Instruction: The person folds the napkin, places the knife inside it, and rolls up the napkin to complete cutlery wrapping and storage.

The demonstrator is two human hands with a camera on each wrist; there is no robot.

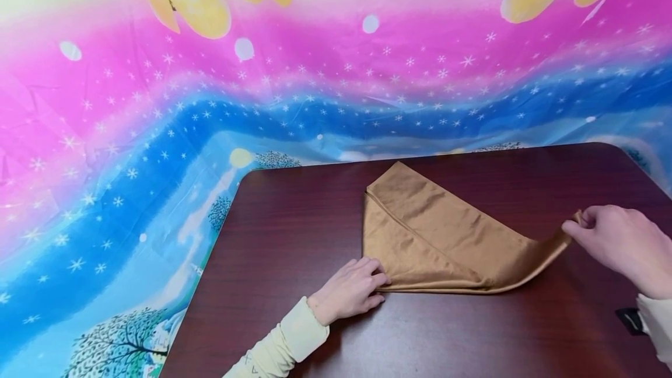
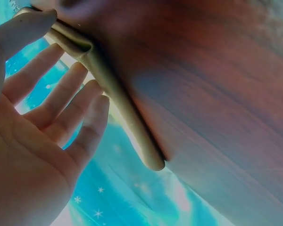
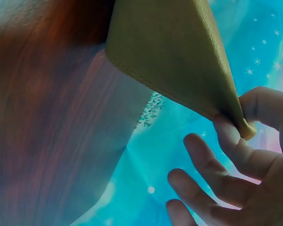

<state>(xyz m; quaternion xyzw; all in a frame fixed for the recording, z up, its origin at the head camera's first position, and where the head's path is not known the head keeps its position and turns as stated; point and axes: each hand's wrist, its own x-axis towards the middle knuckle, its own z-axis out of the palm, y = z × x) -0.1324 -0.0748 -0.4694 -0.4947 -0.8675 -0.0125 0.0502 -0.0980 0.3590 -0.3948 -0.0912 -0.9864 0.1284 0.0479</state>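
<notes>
A golden-brown satin cloth, folded into layers, lies on the dark wooden table. Its right corner is lifted off the surface, pinched between the thumb and forefinger of my right hand. In the right wrist view the raised cloth hangs down from that pinch, while the other fingers of the hand are spread apart below. My left hand rests at the near left corner of the cloth. From the left wrist, the fingers of that hand reach loosely extended to the folded edge.
Behind and left of the table hangs a colourful backdrop in pink and blue with snowflakes. A small black object is by the right sleeve. The table's rounded far corners lie close to the backdrop.
</notes>
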